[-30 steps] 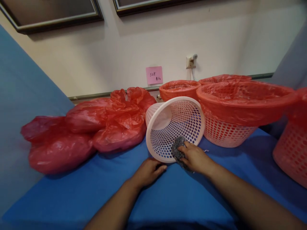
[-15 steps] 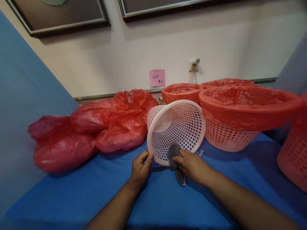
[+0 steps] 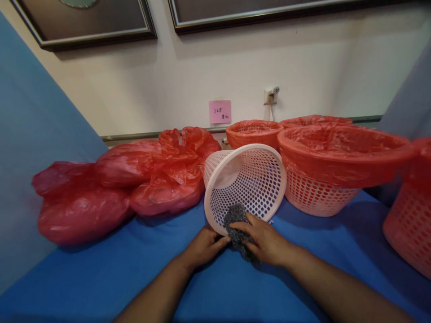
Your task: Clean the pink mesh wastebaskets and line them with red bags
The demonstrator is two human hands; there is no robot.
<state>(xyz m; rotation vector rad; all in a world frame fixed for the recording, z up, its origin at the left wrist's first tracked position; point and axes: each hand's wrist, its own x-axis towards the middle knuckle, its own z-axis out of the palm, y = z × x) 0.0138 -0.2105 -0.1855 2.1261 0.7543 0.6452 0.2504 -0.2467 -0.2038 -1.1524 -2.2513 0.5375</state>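
A white perforated plastic basket [image 3: 249, 179] lies on its side on the blue table, its mouth facing me. A grey cloth [image 3: 235, 222] is draped over the lower rim of the basket. My right hand [image 3: 264, 240] presses on the cloth with its fingers curled over it. My left hand [image 3: 205, 246] rests on the table at the basket's lower rim, fingers bent and touching the rim and the edge of the cloth.
A heap of red plastic bags [image 3: 117, 184] lies to the left. Several baskets lined with red bags [image 3: 340, 161] stand to the right and behind. A pink note [image 3: 220, 111] and a socket [image 3: 269, 95] are on the wall. Blue table surface [image 3: 101, 278] lies in front.
My right hand has slid the grey cloth leftwards along the basket's lower rim. My left hand came up to the rim, then settled under it beside the cloth.
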